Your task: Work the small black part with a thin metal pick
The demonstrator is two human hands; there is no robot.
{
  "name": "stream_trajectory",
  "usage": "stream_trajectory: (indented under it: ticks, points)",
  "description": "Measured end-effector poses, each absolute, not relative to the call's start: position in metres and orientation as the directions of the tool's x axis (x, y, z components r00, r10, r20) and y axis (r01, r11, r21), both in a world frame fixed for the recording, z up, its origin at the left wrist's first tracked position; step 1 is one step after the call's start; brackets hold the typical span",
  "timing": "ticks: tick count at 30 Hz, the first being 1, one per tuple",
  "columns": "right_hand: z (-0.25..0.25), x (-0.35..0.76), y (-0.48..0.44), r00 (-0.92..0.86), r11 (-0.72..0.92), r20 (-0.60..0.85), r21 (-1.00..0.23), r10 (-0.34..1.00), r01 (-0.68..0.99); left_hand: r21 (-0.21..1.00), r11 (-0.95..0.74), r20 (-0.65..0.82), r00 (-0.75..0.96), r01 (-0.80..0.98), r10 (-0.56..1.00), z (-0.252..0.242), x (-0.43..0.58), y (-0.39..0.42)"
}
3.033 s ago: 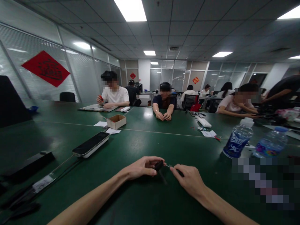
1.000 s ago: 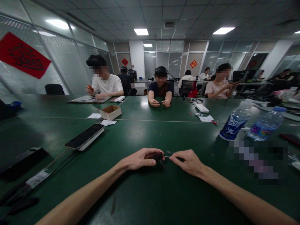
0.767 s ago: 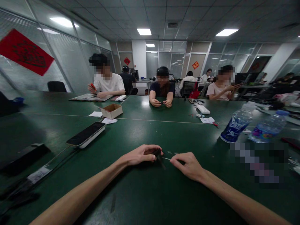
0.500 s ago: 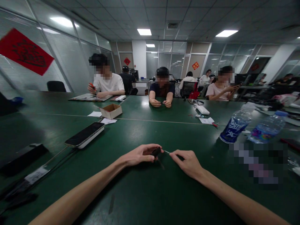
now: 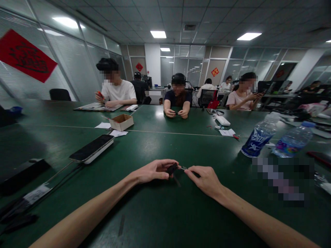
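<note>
My left hand [image 5: 155, 171] is closed around a small black block-shaped part [image 5: 172, 168], held just above the green table [image 5: 155, 210]. Pinched between the thumb and fingers of my right hand [image 5: 204, 177] is a thin, light, rod-like piece [image 5: 182, 168]. Its left end points at the black part and lies close to it; whether the two touch I cannot tell. The rest of the thin piece is hidden in my right fingers.
A phone on a white block [image 5: 91, 148] with cables lies left. Beyond stands a small cardboard box [image 5: 121, 122] by papers. Two bottles, one blue-labelled [image 5: 258, 136] and one blue-capped [image 5: 293, 139], stand right. Red-handled pliers [image 5: 236, 136] lie further back. People sit across the table.
My right hand has shifted slightly left, bringing the thin piece a little nearer the black part. The view has moved slightly. My left hand keeps its hold.
</note>
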State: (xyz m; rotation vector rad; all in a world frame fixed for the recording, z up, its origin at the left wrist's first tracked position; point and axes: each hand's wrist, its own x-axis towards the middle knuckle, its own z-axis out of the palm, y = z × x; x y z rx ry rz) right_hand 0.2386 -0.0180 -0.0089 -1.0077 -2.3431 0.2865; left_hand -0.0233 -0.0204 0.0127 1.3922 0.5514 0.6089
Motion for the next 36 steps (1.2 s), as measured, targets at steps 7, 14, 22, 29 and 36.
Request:
stream_trajectory:
  ticks: [7,14,22,29,36]
  points:
    - [-0.0125,0.2384,-0.0178,-0.573,0.707,0.421,-0.324,0.703,0.629,0.998,0.041,0.010,0.737,-0.051,0.676,0.0110,-0.0231,-0.0194]
    - [-0.0140,0.2394,-0.0190,-0.598,0.724,0.425,-0.264,0.680,0.637,1.000,0.005,-0.018,0.720,0.020,0.693,0.0111,-0.0237,-0.0200]
    - [-0.0119,0.2394,-0.0191,-0.604,0.725,0.416,-0.257,0.680,0.639,0.999,0.001,-0.035,0.718,0.047,0.695,0.0137,-0.0229,-0.0199]
    - [-0.0079,0.2382,-0.0215,-0.595,0.722,0.428,-0.250,0.680,0.645,0.997,0.006,-0.056,0.706,0.074,0.706,0.0109,-0.0230,-0.0189]
    - [-0.0093,0.2381,-0.0216,-0.590,0.714,0.424,-0.246,0.687,0.655,0.995,0.006,-0.072,0.699,0.097,0.711,0.0135,-0.0224,-0.0211]
